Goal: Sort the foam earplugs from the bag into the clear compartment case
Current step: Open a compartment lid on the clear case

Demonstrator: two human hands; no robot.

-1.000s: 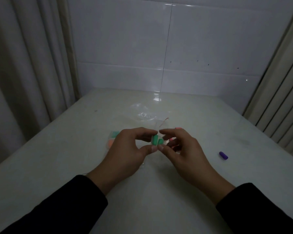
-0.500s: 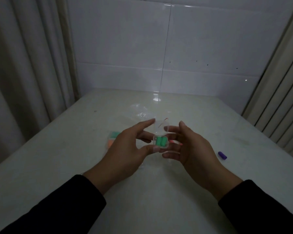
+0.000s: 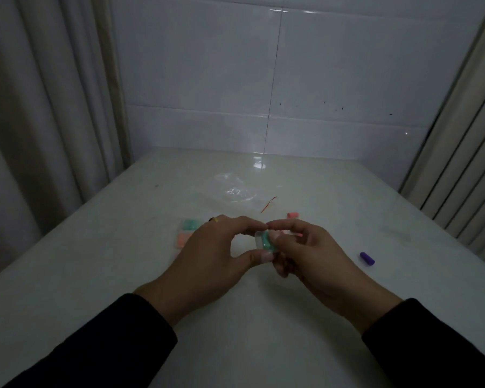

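Both my hands meet over the middle of the white table (image 3: 123, 275) around a small clear case (image 3: 266, 242) with green earplugs inside. My left hand (image 3: 210, 256) pinches the case between thumb and forefinger. My right hand (image 3: 305, 253) grips its other side with curled fingers. A second clear compartment case (image 3: 186, 232) with green and orange earplugs lies on the table behind my left hand. One pink earplug (image 3: 293, 215) lies beyond my right hand, and a purple earplug (image 3: 366, 258) lies alone to the right. The empty-looking clear bag (image 3: 234, 189) lies further back.
A thin red strip (image 3: 268, 205) lies by the bag. Curtains hang at the left edge, a slatted panel at the right, and a tiled wall closes the far side of the table.
My fingers had spread open around the small case half a second ago; now both hands have closed on it again. A pink earplug now shows beyond my right hand.
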